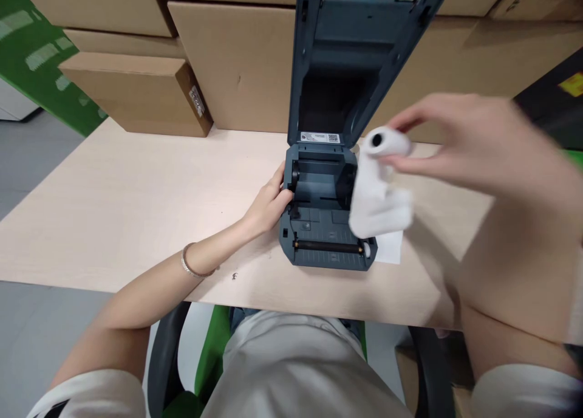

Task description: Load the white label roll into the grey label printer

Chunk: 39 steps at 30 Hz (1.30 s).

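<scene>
A dark blue-grey label printer (319, 223) stands on the table with its lid (350, 59) raised. Its inner bay shows no roll, and a black roller runs across the front. My left hand (268, 202) grips the printer's left side, thumb over the rim and fingers hidden behind it. Above the printer's right side, my right hand (460, 141) pinches a small white paper roll (387, 143) between thumb and fingers. Loose white paper (376, 205) hangs down from the roll, blurred, in front of the printer's right edge.
A flat white sheet (389, 246) lies on the table (150, 205) beside the printer's right front. Behind, cardboard boxes (246, 65) form a wall, with a smaller box (136, 93) at the back left. A chair armrest (166, 351) is below the table edge.
</scene>
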Each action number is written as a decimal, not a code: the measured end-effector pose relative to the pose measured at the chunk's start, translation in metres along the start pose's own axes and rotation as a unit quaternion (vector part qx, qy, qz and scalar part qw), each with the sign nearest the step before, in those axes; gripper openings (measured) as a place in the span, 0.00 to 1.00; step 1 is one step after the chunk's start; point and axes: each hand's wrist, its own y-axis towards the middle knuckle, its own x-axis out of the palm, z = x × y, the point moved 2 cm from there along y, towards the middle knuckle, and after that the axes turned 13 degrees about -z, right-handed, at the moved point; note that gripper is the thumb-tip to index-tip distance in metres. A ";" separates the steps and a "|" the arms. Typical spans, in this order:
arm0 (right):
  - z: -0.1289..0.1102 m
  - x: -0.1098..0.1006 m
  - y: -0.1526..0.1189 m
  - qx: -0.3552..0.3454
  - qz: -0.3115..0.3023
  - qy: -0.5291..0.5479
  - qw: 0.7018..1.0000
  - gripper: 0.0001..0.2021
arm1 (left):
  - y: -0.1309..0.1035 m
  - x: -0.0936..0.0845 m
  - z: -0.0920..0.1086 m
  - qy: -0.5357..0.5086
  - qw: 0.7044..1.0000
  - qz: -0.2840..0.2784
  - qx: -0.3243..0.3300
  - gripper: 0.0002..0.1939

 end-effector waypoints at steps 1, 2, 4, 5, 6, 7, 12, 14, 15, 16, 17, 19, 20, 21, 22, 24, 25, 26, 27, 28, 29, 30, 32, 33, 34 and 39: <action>0.021 -0.009 -0.013 0.033 0.015 -0.010 0.999 0.16 | 0.000 0.000 -0.001 -0.003 1.000 -0.001 0.007 0.42; 0.042 -0.014 -0.023 0.076 0.027 -0.022 0.996 0.16 | 0.000 0.001 -0.001 -0.007 1.000 -0.001 0.012 0.41; 0.080 -0.010 -0.036 0.170 -0.023 -0.038 0.984 0.17 | 0.001 0.002 -0.003 -0.016 1.000 0.005 0.013 0.41; 0.095 -0.002 -0.037 0.211 -0.069 -0.040 0.974 0.17 | 0.001 0.002 -0.004 -0.021 1.000 0.010 0.008 0.40; 0.107 0.010 -0.037 0.237 -0.118 -0.038 0.964 0.16 | 0.001 0.003 -0.004 -0.025 1.000 0.015 0.003 0.40; 0.114 0.024 -0.034 0.249 -0.160 -0.033 0.955 0.15 | 0.001 0.003 -0.004 -0.029 0.999 0.021 -0.002 0.39; 0.124 0.082 -0.022 0.223 -0.231 -0.025 0.947 0.09 | 0.002 0.004 -0.002 -0.036 0.999 0.033 -0.008 0.38; 0.123 0.086 -0.021 0.227 -0.237 -0.030 0.944 0.11 | 0.001 0.003 -0.001 -0.037 0.998 0.037 -0.018 0.39; 0.122 0.083 -0.021 0.229 -0.235 -0.033 0.944 0.14 | 0.001 0.003 -0.001 -0.037 0.998 0.038 -0.022 0.39; 0.120 0.078 -0.020 0.229 -0.230 -0.035 0.945 0.18 | 0.000 0.003 -0.001 -0.037 0.998 0.038 -0.023 0.39; 0.116 0.074 -0.017 0.225 -0.219 -0.038 0.948 0.23 | -0.001 0.003 0.000 -0.036 0.998 0.036 -0.023 0.40; 0.107 0.068 -0.005 0.198 -0.192 -0.045 0.960 0.34 | -0.002 0.003 0.001 -0.034 0.999 0.031 -0.023 0.40; 0.101 0.068 0.004 0.175 -0.184 -0.050 0.966 0.38 | -0.002 0.002 0.002 -0.033 0.999 0.029 -0.027 0.41; 0.095 0.072 0.015 0.147 -0.182 -0.052 0.971 0.40 | -0.002 0.002 0.002 -0.033 0.999 0.028 -0.033 0.41; 0.090 0.078 0.026 0.121 -0.186 -0.053 0.974 0.41 | -0.003 0.002 0.002 -0.033 0.998 0.029 -0.039 0.41; 0.082 0.091 0.045 0.087 -0.203 -0.050 0.974 0.39 | -0.003 0.002 0.002 -0.035 0.998 0.028 -0.045 0.42; 0.079 0.096 0.051 0.084 -0.209 -0.048 0.973 0.38 | -0.002 0.002 0.001 -0.036 0.998 0.027 -0.045 0.42; 0.077 0.099 0.053 0.088 -0.209 -0.048 0.973 0.37 | -0.002 0.002 0.001 -0.039 0.998 0.027 -0.044 0.42; 0.075 0.098 0.052 0.087 -0.209 -0.049 0.973 0.36 | -0.002 0.002 0.000 -0.040 0.998 0.027 -0.041 0.42; 0.072 0.094 0.047 0.083 -0.207 -0.048 0.974 0.34 | -0.001 0.003 -0.001 -0.042 0.998 0.026 -0.036 0.41; 0.070 0.086 0.040 0.077 -0.209 -0.044 0.974 0.31 | -0.001 0.003 -0.001 -0.042 0.998 0.026 -0.028 0.41; 0.067 0.076 0.030 0.073 -0.216 -0.032 0.973 0.28 | 0.000 0.003 -0.002 -0.042 0.999 0.025 -0.017 0.41; 0.062 0.052 0.009 0.078 -0.235 0.009 0.969 0.21 | 0.000 0.004 -0.001 -0.040 0.999 0.023 0.005 0.41; 0.060 0.040 -0.001 0.086 -0.247 0.028 0.965 0.19 | 0.000 0.005 -0.001 -0.040 0.999 0.022 0.009 0.41; 0.057 0.029 -0.009 0.096 -0.258 0.041 0.961 0.19 | 0.000 0.005 0.000 -0.041 0.999 0.023 0.008 0.41; 0.018 0.007 -0.011 0.056 -0.209 0.074 0.974 0.32 | 0.000 0.004 0.003 -0.042 0.999 0.023 -0.003 0.42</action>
